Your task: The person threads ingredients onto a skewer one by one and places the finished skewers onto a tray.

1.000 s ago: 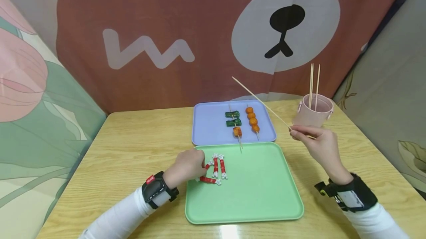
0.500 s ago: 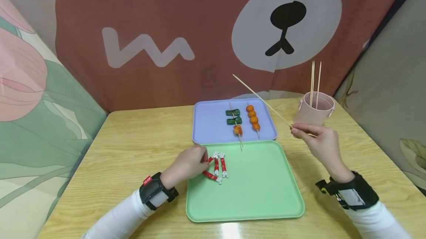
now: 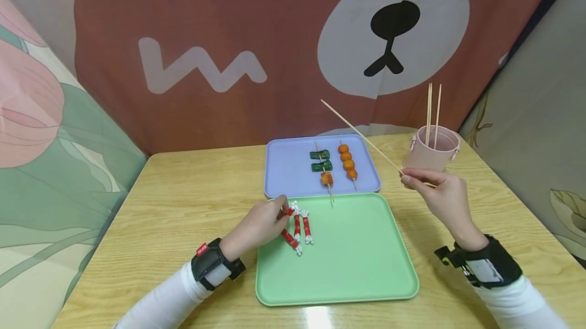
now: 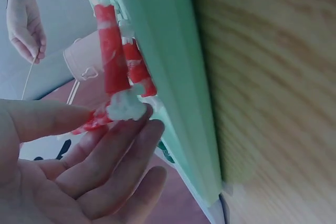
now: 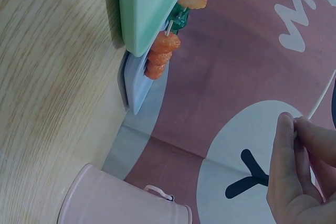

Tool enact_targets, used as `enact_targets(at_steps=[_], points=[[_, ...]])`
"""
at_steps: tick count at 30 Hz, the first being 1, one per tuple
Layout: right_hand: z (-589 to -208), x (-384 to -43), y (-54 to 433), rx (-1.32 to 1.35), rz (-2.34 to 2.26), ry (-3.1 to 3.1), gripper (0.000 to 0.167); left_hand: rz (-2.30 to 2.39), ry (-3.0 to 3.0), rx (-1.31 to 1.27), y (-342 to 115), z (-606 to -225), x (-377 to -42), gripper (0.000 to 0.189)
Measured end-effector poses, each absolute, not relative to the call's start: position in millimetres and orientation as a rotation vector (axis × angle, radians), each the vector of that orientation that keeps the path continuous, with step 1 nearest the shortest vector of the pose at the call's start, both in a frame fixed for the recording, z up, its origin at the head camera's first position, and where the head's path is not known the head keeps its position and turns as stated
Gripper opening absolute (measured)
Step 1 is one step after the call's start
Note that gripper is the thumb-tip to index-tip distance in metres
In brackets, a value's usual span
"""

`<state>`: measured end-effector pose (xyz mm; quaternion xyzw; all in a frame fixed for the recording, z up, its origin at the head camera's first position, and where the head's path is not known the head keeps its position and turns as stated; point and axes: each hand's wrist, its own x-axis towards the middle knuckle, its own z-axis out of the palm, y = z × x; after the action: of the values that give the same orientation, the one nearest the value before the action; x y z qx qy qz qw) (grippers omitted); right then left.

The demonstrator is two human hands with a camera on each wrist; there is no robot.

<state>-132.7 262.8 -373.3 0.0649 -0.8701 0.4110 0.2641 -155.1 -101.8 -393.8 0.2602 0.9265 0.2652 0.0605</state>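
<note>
At the left side of the green tray [image 3: 339, 273], my left hand [image 3: 256, 225] pinches a red piece with white frilly ends [image 3: 290, 211] between thumb and fingers. Part of this piece is hidden by the fingers. Several similar red-and-white pieces [image 3: 306, 228] lie around it; one slanting red-and-white piece [image 3: 291, 241] lies just below the fingertips. In the left wrist view, another red piece [image 4: 112, 51] stretches away beyond the held piece [image 4: 97, 120]. My right hand [image 3: 441, 197] pinches a long thin wooden skewer [image 3: 361, 136] near one end, its bare length pointing up and left.
Behind the green tray, a lavender tray [image 3: 286, 171] bears a skewer of orange balls [image 3: 348, 162] and a skewer with green pieces and a browned chunk [image 3: 326, 179]. A pink bucket [image 3: 426, 156] with several upright skewers [image 3: 429, 115] stands behind my right hand.
My left hand has shifted slightly up and right with the red-and-white piece, bringing its white end into view. The slanting piece has turned more steeply. My right hand stays nearly still, still pinching the skewer.
</note>
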Motion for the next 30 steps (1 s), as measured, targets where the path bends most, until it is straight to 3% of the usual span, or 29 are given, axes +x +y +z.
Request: enact_targets(at_steps=[13, 30], points=[[-375, -132, 261, 0.171, 1.112, -2.374, 0.017, 0.956, 2.794, 0.807, -103, -398, -157, 0.006], [-374, -133, 258, 0.176, 1.128, -2.379, 0.017, 1.482, 2.783, 0.570, -110, -387, -169, 0.011]])
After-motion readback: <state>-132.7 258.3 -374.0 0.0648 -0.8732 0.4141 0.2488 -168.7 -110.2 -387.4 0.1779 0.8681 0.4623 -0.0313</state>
